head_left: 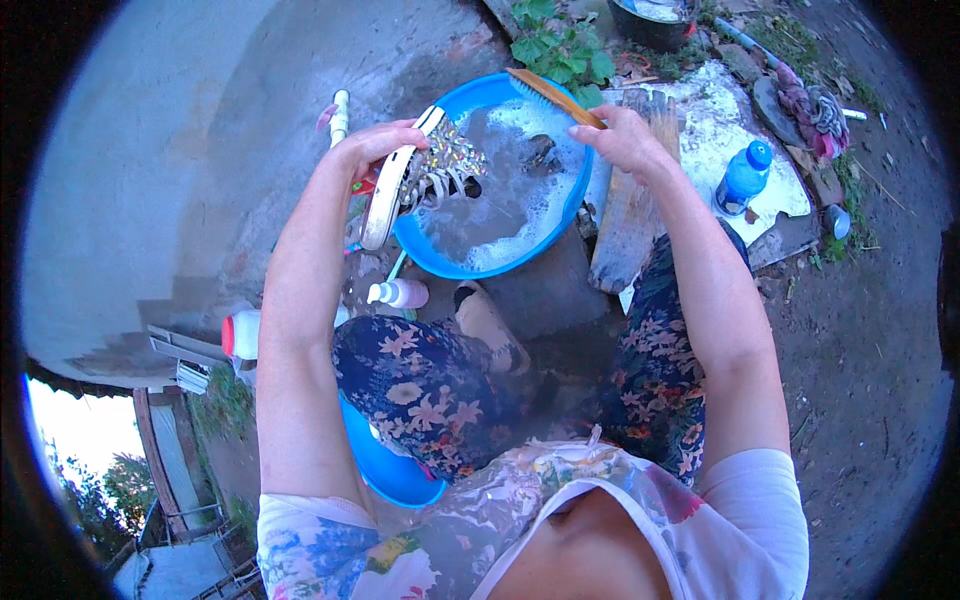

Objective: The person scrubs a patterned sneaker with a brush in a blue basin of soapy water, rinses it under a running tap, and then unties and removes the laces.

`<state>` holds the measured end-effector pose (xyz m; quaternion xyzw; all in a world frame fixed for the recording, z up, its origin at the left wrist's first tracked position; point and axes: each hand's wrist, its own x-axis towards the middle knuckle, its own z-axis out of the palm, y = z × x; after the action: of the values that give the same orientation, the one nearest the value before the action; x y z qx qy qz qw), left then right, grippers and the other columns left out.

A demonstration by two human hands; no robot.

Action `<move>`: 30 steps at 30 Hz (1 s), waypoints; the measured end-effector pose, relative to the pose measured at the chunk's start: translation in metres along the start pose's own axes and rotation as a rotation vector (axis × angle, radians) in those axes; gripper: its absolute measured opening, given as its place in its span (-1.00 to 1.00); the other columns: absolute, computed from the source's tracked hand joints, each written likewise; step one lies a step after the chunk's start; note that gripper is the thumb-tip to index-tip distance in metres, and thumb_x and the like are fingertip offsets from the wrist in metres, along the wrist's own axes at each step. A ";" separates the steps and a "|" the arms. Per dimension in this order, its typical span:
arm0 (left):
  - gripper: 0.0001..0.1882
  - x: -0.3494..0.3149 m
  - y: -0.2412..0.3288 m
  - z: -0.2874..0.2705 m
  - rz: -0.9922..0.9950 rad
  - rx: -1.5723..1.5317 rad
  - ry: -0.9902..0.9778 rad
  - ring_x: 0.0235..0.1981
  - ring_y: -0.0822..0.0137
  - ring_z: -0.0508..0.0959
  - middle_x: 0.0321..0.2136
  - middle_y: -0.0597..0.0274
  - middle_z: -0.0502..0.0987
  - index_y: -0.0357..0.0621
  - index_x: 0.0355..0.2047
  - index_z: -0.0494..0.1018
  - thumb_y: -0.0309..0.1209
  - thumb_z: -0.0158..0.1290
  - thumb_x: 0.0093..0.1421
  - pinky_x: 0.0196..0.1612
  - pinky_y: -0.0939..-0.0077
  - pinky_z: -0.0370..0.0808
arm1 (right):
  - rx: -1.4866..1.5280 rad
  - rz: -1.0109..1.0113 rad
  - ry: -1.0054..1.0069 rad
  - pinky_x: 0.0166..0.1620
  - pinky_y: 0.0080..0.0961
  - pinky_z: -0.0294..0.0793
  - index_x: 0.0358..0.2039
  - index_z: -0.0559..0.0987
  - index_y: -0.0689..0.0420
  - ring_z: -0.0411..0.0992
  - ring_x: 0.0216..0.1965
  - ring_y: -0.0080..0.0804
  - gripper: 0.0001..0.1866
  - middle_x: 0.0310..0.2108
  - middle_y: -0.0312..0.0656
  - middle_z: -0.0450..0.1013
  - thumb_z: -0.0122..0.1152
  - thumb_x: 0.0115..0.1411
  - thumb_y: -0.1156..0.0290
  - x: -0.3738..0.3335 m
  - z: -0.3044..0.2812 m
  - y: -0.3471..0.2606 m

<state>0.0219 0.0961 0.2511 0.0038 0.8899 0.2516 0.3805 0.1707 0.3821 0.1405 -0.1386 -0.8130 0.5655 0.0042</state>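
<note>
My left hand point(380, 142) grips a patterned sneaker point(440, 165) with a white rubber sole and pale laces, tilted on its side above the left rim of a blue basin point(480, 272). My right hand point(622, 138) is closed around the end of a wooden scrub brush point(556, 96), held over the basin's far right rim. The brush and sneaker are apart. Soapy grey water with white foam fills the basin, and a dark object point(540, 152) pokes up from it; its kind I cannot make out.
A wooden plank point(632, 225) lies right of the basin, near a blue bottle point(745, 178). A white pump bottle point(398, 293) lies close to my left knee. Another blue basin point(400, 475) sits by my left thigh. A dark bucket point(655, 22) and a leafy plant point(560, 45) are at the back.
</note>
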 end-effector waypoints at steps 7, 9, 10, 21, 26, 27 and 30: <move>-0.27 -0.017 0.006 0.007 0.000 0.033 0.042 -0.33 0.43 0.51 -0.19 0.22 0.47 0.09 0.17 0.17 -0.22 0.07 -0.07 -0.38 0.43 0.53 | -0.052 -0.007 -0.038 -0.43 -0.44 0.41 0.02 0.40 0.21 0.42 -0.30 -0.33 -0.36 -0.23 -0.07 0.44 0.23 0.02 0.04 0.003 0.000 0.003; -0.27 -0.012 0.001 0.003 -0.016 0.011 0.040 -0.32 0.42 0.52 -0.17 0.21 0.47 0.10 0.18 0.16 -0.22 0.07 -0.06 -0.40 0.42 0.54 | -0.073 -0.013 -0.016 -0.43 -0.44 0.41 0.03 0.40 0.21 0.42 -0.30 -0.33 -0.35 -0.22 -0.07 0.44 0.23 0.01 0.04 0.008 0.004 0.007; -0.26 -0.011 -0.001 0.000 -0.015 0.006 0.029 -0.28 0.40 0.50 -0.15 0.22 0.46 0.15 0.19 0.15 -0.21 0.08 -0.06 -0.37 0.38 0.53 | -0.084 -0.017 -0.005 -0.43 -0.44 0.41 0.03 0.40 0.21 0.42 -0.30 -0.33 -0.34 -0.22 -0.07 0.44 0.23 0.01 0.04 0.009 0.005 0.008; -0.20 -0.005 -0.013 -0.005 -0.050 0.028 0.047 -0.17 0.34 0.45 -0.04 0.24 0.41 0.26 0.22 0.11 -0.16 0.11 -0.09 -0.28 0.29 0.48 | -0.086 0.020 -0.033 -0.54 -0.51 0.32 0.03 0.39 0.22 0.38 -0.46 -0.43 -0.33 -0.29 -0.10 0.44 0.23 0.00 0.02 0.011 0.009 0.005; -0.19 -0.010 -0.007 0.002 -0.057 0.024 0.078 -0.17 0.35 0.46 -0.06 0.22 0.41 0.25 0.22 0.11 -0.17 0.12 -0.10 -0.29 0.31 0.48 | -0.089 0.005 -0.025 -0.58 -0.52 0.27 0.02 0.41 0.19 0.32 -0.54 -0.47 -0.35 -0.36 -0.14 0.42 0.23 0.01 0.03 0.019 0.012 0.015; -0.19 -0.007 -0.010 0.000 -0.061 0.020 0.085 -0.19 0.35 0.46 -0.07 0.22 0.41 0.24 0.22 0.12 -0.17 0.13 -0.10 -0.29 0.31 0.48 | -0.088 0.009 -0.022 -0.58 -0.52 0.26 0.02 0.41 0.18 0.32 -0.54 -0.47 -0.36 -0.37 -0.15 0.42 0.23 0.01 0.03 0.020 0.014 0.015; -0.21 -0.004 -0.017 -0.002 -0.050 0.012 0.113 -0.24 0.37 0.48 -0.10 0.22 0.43 0.21 0.20 0.14 -0.18 0.13 -0.09 -0.30 0.33 0.49 | -0.090 0.020 -0.033 -0.57 -0.52 0.26 0.02 0.41 0.18 0.32 -0.53 -0.46 -0.37 -0.37 -0.14 0.42 0.23 0.01 0.04 0.017 0.015 0.011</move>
<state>0.0267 0.0797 0.2470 -0.0304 0.9112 0.2366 0.3359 0.1540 0.3763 0.1226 -0.1373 -0.8362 0.5305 -0.0210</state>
